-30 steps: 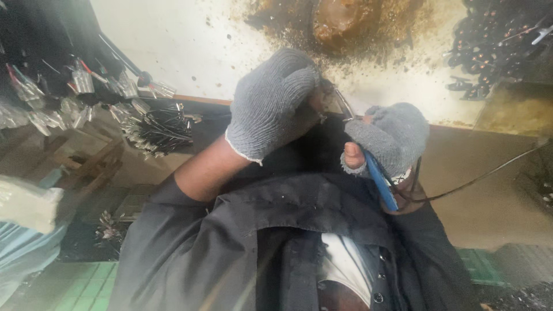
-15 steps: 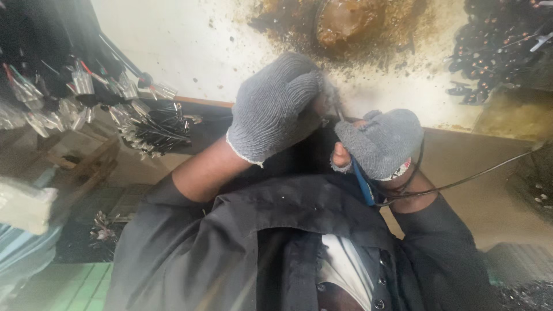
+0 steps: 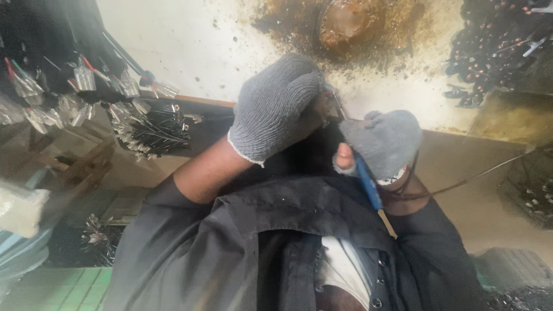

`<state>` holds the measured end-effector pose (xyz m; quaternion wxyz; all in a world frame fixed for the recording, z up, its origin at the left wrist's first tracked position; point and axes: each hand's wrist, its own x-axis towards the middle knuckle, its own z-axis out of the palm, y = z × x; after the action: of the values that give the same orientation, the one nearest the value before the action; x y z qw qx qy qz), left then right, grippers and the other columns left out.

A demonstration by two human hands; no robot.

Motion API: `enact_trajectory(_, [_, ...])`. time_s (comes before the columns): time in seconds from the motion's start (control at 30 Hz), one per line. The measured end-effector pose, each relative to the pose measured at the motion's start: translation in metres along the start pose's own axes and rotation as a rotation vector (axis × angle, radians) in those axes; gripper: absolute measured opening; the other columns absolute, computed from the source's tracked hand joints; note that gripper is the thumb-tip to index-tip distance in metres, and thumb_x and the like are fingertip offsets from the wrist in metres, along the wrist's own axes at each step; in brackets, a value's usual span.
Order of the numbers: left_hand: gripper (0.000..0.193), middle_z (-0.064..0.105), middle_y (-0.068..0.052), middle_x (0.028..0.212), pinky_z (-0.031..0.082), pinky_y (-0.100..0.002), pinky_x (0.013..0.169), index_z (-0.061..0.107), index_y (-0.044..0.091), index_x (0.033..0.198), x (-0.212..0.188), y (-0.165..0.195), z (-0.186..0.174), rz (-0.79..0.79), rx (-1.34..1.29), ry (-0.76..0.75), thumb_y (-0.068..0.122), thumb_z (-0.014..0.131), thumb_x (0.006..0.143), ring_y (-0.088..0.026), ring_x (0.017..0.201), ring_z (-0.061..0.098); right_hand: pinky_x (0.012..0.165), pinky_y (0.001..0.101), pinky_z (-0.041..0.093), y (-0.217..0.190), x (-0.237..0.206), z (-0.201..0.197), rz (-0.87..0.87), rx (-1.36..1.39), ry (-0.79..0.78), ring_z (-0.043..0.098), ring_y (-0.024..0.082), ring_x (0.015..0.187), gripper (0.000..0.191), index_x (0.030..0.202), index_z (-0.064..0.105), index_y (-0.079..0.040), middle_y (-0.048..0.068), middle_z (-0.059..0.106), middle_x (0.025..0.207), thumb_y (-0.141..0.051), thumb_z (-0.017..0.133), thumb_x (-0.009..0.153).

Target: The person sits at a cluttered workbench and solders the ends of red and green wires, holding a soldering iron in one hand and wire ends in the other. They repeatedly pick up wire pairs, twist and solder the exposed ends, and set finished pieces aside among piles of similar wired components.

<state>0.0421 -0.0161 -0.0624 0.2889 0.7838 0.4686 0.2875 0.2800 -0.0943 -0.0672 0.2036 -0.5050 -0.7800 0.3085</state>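
Note:
My left hand (image 3: 276,109), in a grey knit glove, is curled shut close to my chest, and a thin metal piece (image 3: 336,103) sticks out at its fingertips. My right hand (image 3: 385,144), also in a grey glove, sits just to its right and almost touches it. It grips a blue-handled pen-like tool (image 3: 366,183) whose handle points down toward my dark shirt (image 3: 230,247). The tool's tip is hidden between the two hands. A thin dark cable (image 3: 472,179) runs off to the right from my right wrist.
Beyond the hands lies a white bench top (image 3: 201,46) with a large brown burnt stain (image 3: 357,29). Bundles of wires with clear connectors (image 3: 138,124) hang at the left. A dark heap of small parts (image 3: 489,52) sits at the top right.
Both hands stay pressed together in the same spot. My right hand has tipped slightly, and the blue handle now points more steeply down.

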Motion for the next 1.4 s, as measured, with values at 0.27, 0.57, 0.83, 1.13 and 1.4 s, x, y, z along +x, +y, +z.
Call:
enact_trajectory(0.27, [0.021,0.065,-0.009,0.108,0.057,-0.039,0.080,0.065,0.010,0.098,0.002,0.000,0.000,-0.027,0.053,-0.043,0.016,0.082,0.085,-0.029,0.096,0.068,0.060,0.0351,0.049,0.004,0.001,-0.004,-0.138,-0.039,0.107,0.061,0.021,0.067,0.015,0.093,0.075,-0.005,0.006,0.066,0.075,-0.015,0.080,0.084])
enact_trajectory(0.57, [0.030,0.066,-0.010,0.111,0.058,-0.039,0.085,0.066,0.010,0.104,0.001,-0.001,-0.004,0.023,-0.079,0.000,0.016,0.084,0.081,-0.029,0.102,0.068,0.054,0.0322,0.049,0.003,-0.010,0.001,0.617,0.769,-0.046,0.060,0.019,0.060,0.014,0.087,0.073,-0.008,0.004,0.065,0.070,-0.016,0.084,0.082])
enact_trajectory(0.83, [0.026,0.065,-0.008,0.106,0.057,-0.039,0.081,0.065,0.015,0.092,0.002,0.001,-0.005,0.009,-0.068,-0.017,0.020,0.086,0.077,-0.028,0.096,0.069,0.062,0.0369,0.048,-0.003,0.005,-0.008,-0.004,0.127,0.042,0.063,0.023,0.066,0.019,0.096,0.074,-0.008,0.004,0.064,0.074,-0.024,0.081,0.086])
enact_trajectory(1.13, [0.015,0.066,-0.008,0.106,0.057,-0.040,0.080,0.065,0.011,0.097,0.001,0.005,0.002,-0.002,0.045,0.053,0.013,0.077,0.087,-0.029,0.094,0.068,0.069,0.0396,0.050,-0.029,0.031,-0.019,0.003,0.048,0.250,0.066,0.025,0.075,0.020,0.092,0.068,-0.007,0.008,0.067,0.080,-0.024,0.068,0.103])
enact_trajectory(1.4, [0.015,0.067,-0.010,0.103,0.058,-0.039,0.077,0.065,0.010,0.092,0.002,0.008,0.002,0.012,0.088,0.041,0.010,0.075,0.081,-0.029,0.091,0.069,0.070,0.0359,0.055,-0.033,0.051,-0.021,0.281,0.409,0.401,0.067,0.019,0.071,0.028,0.098,0.065,-0.003,0.007,0.072,0.078,-0.030,0.069,0.100])
